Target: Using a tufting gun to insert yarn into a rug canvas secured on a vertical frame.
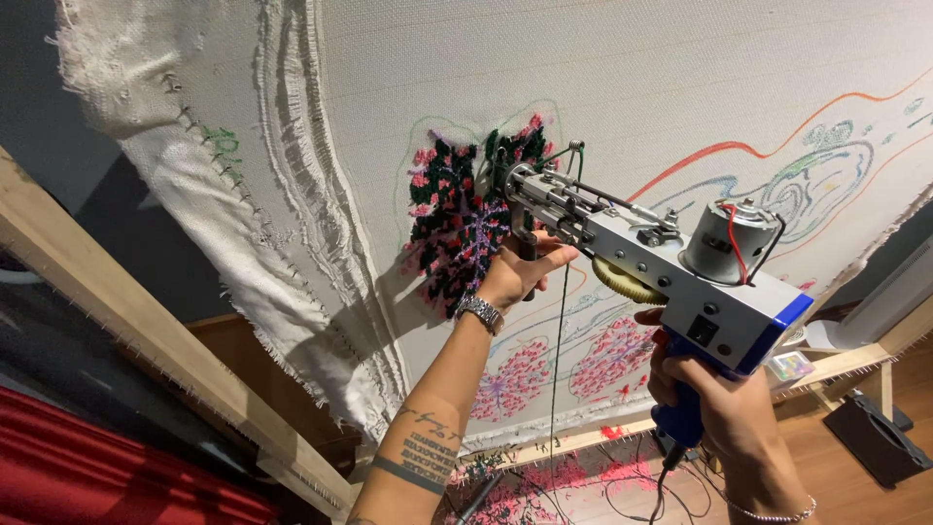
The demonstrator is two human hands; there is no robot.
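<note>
1. Tufting gun [653, 264]: grey metal body with a blue rear plate and a blue pistol grip, a cylindrical silver motor on top with red and black wires, and a yellow gear on the underside. It is tilted, with the needle end raised up-left and pressed against the cloth.
2. Stretched cloth [632, 87]: off-white backing fabric on a wooden frame, bearing coloured outline drawings.
3. Tufted patch [457, 228]: dense dark green, pink and purple pile, near the cloth's middle, touching the gun's needle end.
4. Green yarn [556, 360]: a thin strand hanging down from the gun's front.
</note>
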